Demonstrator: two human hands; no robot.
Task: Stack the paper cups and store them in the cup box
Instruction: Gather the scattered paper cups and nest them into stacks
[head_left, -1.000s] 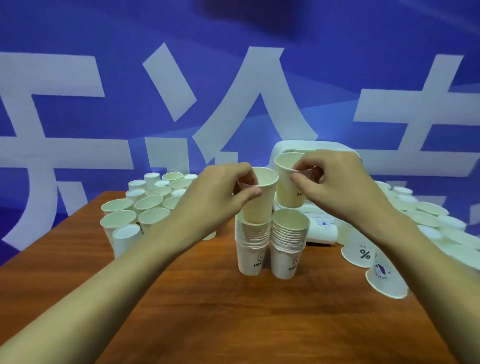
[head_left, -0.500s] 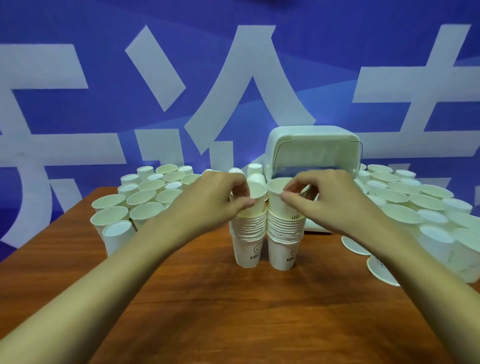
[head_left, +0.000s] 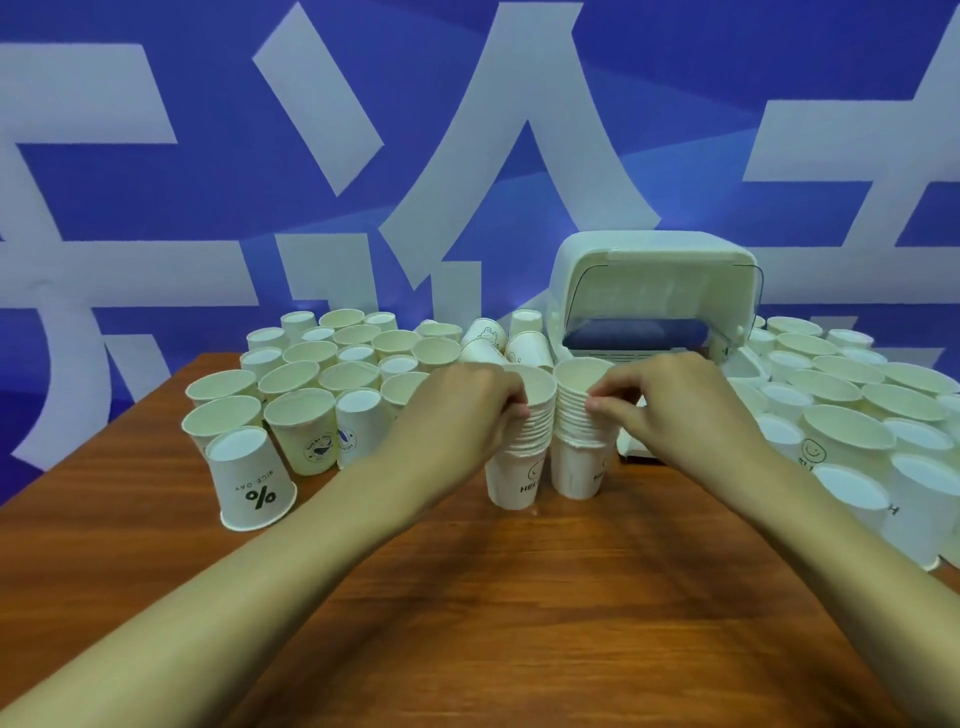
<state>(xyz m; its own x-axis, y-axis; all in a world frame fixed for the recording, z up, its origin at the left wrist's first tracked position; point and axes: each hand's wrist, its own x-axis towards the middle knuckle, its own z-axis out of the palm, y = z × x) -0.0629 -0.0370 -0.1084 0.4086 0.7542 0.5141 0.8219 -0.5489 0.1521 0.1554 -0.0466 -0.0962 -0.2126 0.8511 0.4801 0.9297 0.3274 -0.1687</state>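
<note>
**Two stacks of paper cups held at mid-table, cup box open behind**

A person's left hand (head_left: 457, 410) and right hand (head_left: 680, 410) each hold one of two nested piles of white paper cups standing upright side by side on a wooden table (head_left: 519, 613). The left hand's fingers are curled around the upper rims of the left stack (head_left: 517, 470), and the right hand pinches the upper rims of the right stack (head_left: 576, 465) between thumb and bent fingers. The two stacks touch or nearly touch, and both rest on the tabletop.

Just beyond them, a little to the right at the far edge, stands the white cup box (head_left: 654, 280) with its lid raised and its front open.

Loose cups (head_left: 311, 374) crowd the far left of the table, some mouth-up and some inverted. One upside-down cup (head_left: 253, 480) printed with a percent sign sits nearest on that side. More single cups (head_left: 852, 415) fill the right side. A blue backdrop (head_left: 208, 218) with large white characters hangs behind the table.
</note>
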